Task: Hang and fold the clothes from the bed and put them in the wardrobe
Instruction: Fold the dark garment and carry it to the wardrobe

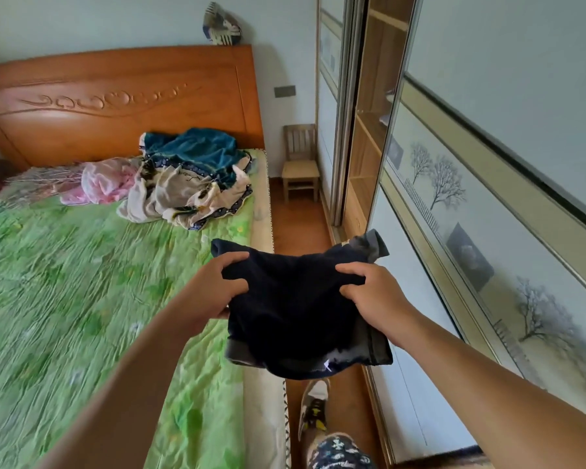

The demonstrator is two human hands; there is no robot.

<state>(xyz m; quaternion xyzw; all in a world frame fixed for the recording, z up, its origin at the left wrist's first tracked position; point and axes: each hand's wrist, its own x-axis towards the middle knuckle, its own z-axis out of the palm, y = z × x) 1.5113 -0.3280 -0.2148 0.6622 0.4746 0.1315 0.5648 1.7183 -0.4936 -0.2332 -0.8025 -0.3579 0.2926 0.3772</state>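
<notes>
Left grip (214, 286): held the left edge of the dark navy garment (295, 313), thumb on top; the fingers beneath the cloth were hidden.
Right grip (372, 292): bunched the garment's right side, fingertips sunk in a fold.
Garment: was in the air between both hands, over the bed's (82, 282) near edge and the floor strip beside the wardrobe (369, 137); grey trim showed at two corners, but its kind was hard to tell.
Clothes pile (190, 184): lay crumpled by the headboard (115, 103), teal over cream, pieces not separable; a pink garment (105, 184) touched its left side.
Wardrobe: one section stood open with wooden shelves, contents unclear; the tree-printed sliding door (487, 170) was cut off at right.
Shoe (313, 407): partly hidden under the garment.
</notes>
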